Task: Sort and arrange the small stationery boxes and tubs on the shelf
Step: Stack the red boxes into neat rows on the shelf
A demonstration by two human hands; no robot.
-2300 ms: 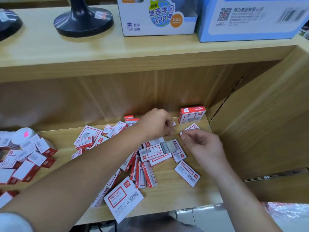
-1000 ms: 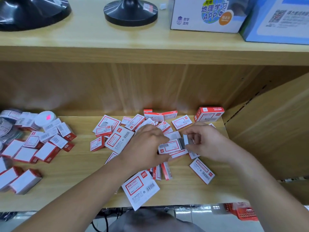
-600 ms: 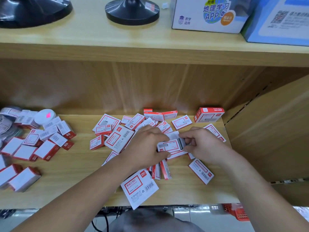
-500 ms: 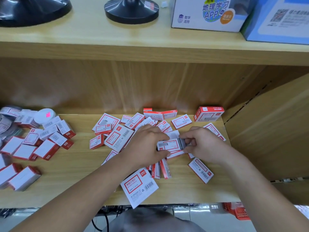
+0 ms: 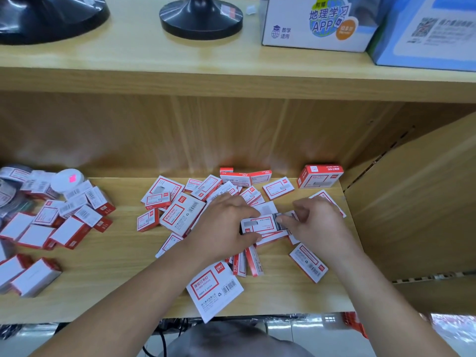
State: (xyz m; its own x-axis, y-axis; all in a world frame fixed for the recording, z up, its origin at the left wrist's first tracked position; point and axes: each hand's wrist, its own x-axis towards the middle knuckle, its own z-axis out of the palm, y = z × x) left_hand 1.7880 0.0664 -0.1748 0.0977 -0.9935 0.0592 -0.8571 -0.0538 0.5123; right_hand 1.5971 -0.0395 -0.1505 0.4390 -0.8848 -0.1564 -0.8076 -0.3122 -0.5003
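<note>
On shelf (image 5: 108, 292), red-white staple box (image 5: 258, 224), drawer ajar

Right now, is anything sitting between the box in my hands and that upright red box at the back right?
Yes. Between the held box and the upright red box lies a flat loose box; the right hand also covers that side.

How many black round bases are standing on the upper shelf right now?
2. One black base sits at the far left of the upper shelf, cut off by the frame edge; the other base stands left of the white printed box.
</note>
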